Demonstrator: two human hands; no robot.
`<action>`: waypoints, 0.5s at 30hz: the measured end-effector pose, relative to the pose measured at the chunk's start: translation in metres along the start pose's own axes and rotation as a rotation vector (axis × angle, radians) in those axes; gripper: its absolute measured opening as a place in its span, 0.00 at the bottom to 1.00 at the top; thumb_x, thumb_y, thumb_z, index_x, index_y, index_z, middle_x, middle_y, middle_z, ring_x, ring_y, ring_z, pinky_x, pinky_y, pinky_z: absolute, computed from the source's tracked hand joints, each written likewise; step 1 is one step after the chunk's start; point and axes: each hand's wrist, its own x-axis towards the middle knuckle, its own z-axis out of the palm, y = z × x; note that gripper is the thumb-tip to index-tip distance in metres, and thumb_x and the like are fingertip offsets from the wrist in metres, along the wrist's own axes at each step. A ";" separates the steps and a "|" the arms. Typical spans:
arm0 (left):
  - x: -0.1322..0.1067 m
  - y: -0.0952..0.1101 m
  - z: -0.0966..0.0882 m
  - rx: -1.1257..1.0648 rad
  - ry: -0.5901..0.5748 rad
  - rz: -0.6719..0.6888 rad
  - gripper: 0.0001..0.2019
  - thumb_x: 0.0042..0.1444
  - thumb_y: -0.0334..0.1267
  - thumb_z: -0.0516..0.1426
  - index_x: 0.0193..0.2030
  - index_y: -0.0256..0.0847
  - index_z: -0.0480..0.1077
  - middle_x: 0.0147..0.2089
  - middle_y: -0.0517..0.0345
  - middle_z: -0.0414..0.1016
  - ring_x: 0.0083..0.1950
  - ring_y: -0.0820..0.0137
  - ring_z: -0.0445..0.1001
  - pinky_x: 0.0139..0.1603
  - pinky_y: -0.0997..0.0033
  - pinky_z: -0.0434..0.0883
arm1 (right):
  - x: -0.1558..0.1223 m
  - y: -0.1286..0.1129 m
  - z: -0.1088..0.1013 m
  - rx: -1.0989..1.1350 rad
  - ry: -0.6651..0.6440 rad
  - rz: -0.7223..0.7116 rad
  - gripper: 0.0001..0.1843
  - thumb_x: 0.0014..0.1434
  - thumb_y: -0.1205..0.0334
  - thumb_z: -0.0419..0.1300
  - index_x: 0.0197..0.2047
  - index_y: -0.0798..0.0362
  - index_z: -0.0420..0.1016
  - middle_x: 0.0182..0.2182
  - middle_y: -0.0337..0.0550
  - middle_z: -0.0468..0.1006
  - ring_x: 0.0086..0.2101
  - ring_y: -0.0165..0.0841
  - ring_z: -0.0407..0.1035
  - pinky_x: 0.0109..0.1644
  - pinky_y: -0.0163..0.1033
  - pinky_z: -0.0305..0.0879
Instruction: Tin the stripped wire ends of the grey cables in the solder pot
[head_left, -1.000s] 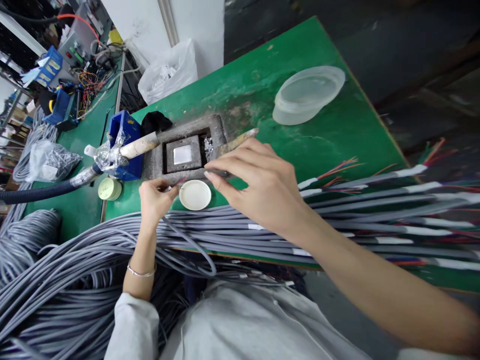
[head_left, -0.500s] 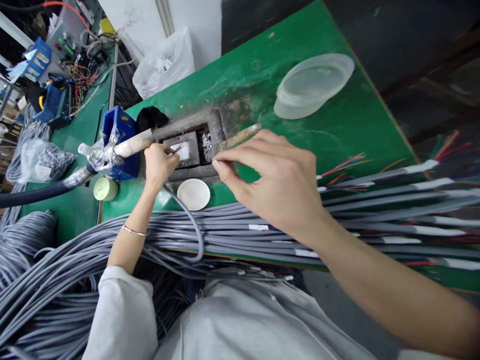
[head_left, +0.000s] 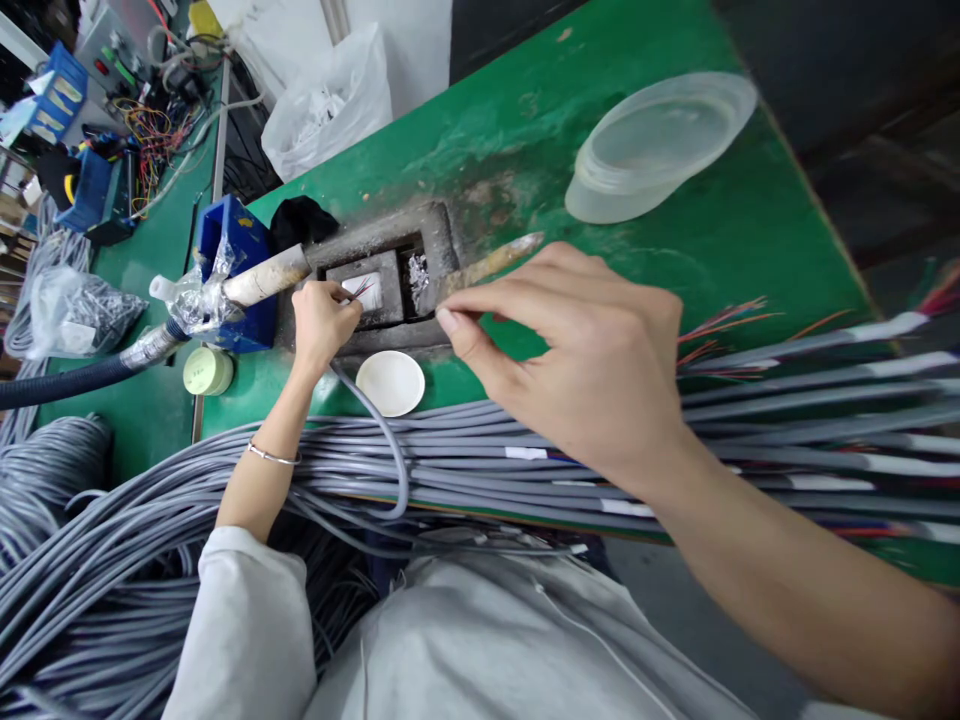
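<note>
My left hand (head_left: pixel 322 325) is closed in a pinch on a grey cable (head_left: pixel 379 425). The thin bare-ended wires (head_left: pixel 361 290) of this cable stick out past the fingertips, over a white patch in the small grey metal pot (head_left: pixel 390 290). My right hand (head_left: pixel 574 345) is also pinched, thumb and forefinger together at the pot's right edge. A worn, stained stick (head_left: pixel 499 262) lies just beyond that forefinger, its near end by the fingertips. Whether the fingers grip it, I cannot tell. Silvery scraps (head_left: pixel 418 275) fill the pot's right compartment.
A taped suction pipe (head_left: pixel 266 280) points at the pot beside a blue bin (head_left: pixel 238 240). In front lie a white round dish (head_left: pixel 390 383) and a thick bundle of grey cables (head_left: pixel 465 450). A clear plastic lid (head_left: pixel 660 145) sits at the right, a pale green tub (head_left: pixel 208 371) at the left.
The view has shifted slightly, so the lid and cable ends sit farther right. My left hand stays by the pot with the cable; my right hand keeps its pinch near the pot's edge.
</note>
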 end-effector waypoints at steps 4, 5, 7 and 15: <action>-0.002 0.001 -0.008 -0.055 0.028 -0.023 0.09 0.40 0.32 0.57 0.29 0.32 0.77 0.26 0.52 0.74 0.30 0.66 0.70 0.34 0.70 0.64 | 0.000 0.000 0.000 0.001 0.003 0.006 0.09 0.58 0.65 0.55 0.30 0.48 0.74 0.26 0.40 0.79 0.33 0.39 0.72 0.37 0.45 0.66; -0.004 0.001 -0.013 -0.092 0.031 -0.029 0.09 0.39 0.32 0.58 0.28 0.32 0.77 0.25 0.52 0.74 0.29 0.67 0.70 0.33 0.71 0.63 | 0.000 0.000 0.001 0.000 0.000 0.011 0.09 0.58 0.65 0.54 0.30 0.47 0.75 0.26 0.40 0.79 0.34 0.39 0.72 0.37 0.45 0.66; -0.010 0.002 -0.025 -0.190 -0.014 -0.039 0.07 0.39 0.33 0.59 0.26 0.32 0.76 0.22 0.55 0.71 0.26 0.70 0.67 0.29 0.72 0.61 | 0.001 0.000 0.001 0.000 0.010 0.011 0.10 0.58 0.66 0.54 0.30 0.47 0.75 0.26 0.40 0.79 0.33 0.39 0.72 0.37 0.45 0.65; -0.038 -0.001 -0.053 -0.205 -0.383 0.068 0.07 0.37 0.37 0.62 0.20 0.33 0.75 0.15 0.63 0.62 0.21 0.77 0.56 0.21 0.76 0.52 | 0.000 0.002 0.002 0.022 0.027 -0.007 0.09 0.57 0.67 0.55 0.30 0.49 0.75 0.28 0.41 0.80 0.35 0.40 0.72 0.37 0.45 0.65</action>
